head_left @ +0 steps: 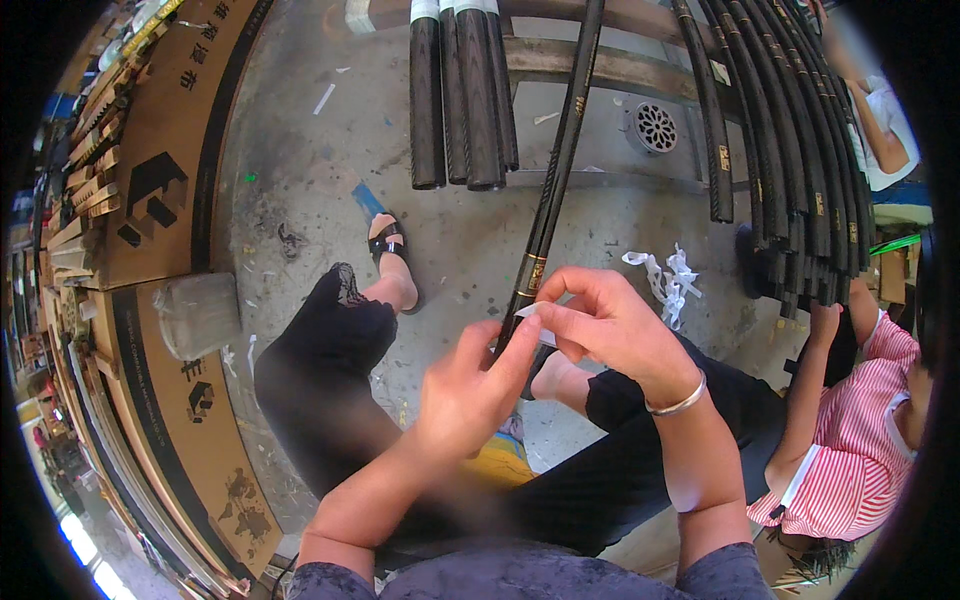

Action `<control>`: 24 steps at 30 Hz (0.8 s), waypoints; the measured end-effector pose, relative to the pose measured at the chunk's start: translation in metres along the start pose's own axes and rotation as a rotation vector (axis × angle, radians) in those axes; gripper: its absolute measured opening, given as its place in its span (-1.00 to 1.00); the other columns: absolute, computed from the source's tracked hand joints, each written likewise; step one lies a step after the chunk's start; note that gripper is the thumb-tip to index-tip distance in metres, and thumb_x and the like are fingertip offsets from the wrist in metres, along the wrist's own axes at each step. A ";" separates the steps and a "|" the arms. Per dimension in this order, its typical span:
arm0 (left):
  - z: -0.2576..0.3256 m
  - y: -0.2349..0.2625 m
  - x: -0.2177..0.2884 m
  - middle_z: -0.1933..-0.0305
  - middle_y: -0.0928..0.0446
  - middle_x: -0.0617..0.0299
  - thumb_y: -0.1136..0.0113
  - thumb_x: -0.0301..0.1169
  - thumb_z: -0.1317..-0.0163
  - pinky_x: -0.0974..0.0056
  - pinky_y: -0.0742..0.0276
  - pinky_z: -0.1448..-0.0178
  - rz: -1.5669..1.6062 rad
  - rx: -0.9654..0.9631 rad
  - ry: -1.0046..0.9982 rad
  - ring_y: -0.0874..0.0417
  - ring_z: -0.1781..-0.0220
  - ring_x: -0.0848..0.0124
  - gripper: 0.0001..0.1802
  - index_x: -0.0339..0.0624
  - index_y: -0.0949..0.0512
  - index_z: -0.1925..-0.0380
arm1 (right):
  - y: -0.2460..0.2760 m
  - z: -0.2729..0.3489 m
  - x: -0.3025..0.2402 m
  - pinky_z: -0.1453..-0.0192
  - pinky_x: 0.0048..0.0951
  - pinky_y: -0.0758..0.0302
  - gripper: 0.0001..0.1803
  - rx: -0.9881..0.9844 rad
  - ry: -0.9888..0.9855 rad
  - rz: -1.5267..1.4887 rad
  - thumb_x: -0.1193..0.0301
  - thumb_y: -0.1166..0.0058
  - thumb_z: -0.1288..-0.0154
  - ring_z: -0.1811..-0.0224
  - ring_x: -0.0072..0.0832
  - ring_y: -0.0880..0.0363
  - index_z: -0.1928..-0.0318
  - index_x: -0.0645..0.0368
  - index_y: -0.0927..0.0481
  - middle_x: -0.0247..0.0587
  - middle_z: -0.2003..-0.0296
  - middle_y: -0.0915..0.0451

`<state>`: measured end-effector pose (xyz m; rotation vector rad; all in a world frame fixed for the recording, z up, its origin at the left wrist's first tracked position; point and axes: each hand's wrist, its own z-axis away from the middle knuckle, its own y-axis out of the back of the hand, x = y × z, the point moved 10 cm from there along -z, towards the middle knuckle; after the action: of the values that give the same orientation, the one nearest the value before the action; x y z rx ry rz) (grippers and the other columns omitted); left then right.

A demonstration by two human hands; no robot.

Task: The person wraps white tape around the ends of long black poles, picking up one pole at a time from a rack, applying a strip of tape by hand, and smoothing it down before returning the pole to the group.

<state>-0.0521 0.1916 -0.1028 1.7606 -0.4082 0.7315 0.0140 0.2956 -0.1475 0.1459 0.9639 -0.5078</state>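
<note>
While the left hand (462, 400) gripped the black rod (569, 130), the right hand (612, 320) pinched a white strip (527, 311).
Crossing the near edge of a beam (640, 72), it looked light, stiff, slick; best held low.

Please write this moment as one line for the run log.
left hand: holding black rod | right hand: pinching white strip at rod | floor: white scraps

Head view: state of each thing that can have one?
Left hand: gripping black rod
Right hand: pinching white strip
Black rod: held, slanting away
White strip: beside the rod, partly hidden
Thick black tubes: side by side, far ends white
White scraps: crumpled, loose
Bracelet: worn
</note>
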 end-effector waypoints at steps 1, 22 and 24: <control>0.000 0.001 0.000 0.14 -0.51 0.09 -0.43 -0.54 0.01 0.23 -0.59 0.43 0.012 0.032 -0.006 -0.66 0.38 0.23 -0.36 -0.15 -0.46 -0.14 | 0.000 0.000 -0.001 0.54 -0.61 -0.25 -0.77 0.006 0.011 0.018 0.31 -0.16 -0.36 0.59 -0.72 -0.38 0.25 0.26 -0.57 -0.46 0.65 -0.44; -0.003 -0.004 -0.001 0.13 -0.53 0.04 -0.40 -0.51 -0.01 0.16 -0.63 0.32 0.059 0.063 0.025 -0.67 0.32 0.11 -0.30 -0.17 -0.39 -0.22 | 0.004 0.001 -0.003 0.57 -0.59 -0.22 -0.77 0.004 0.039 0.055 0.32 -0.15 -0.38 0.63 -0.73 -0.32 0.26 0.28 -0.58 -0.46 0.66 -0.41; -0.002 -0.005 -0.002 0.14 -0.53 0.04 -0.40 -0.51 -0.01 0.16 -0.63 0.33 0.058 0.064 0.026 -0.67 0.33 0.11 -0.30 -0.17 -0.39 -0.22 | 0.004 0.001 0.000 0.57 -0.58 -0.22 -0.76 -0.005 0.040 0.048 0.32 -0.15 -0.38 0.63 -0.72 -0.33 0.26 0.28 -0.58 -0.46 0.66 -0.41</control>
<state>-0.0513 0.1945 -0.1075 1.8036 -0.4239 0.8154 0.0164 0.2985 -0.1478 0.1752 0.9983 -0.4602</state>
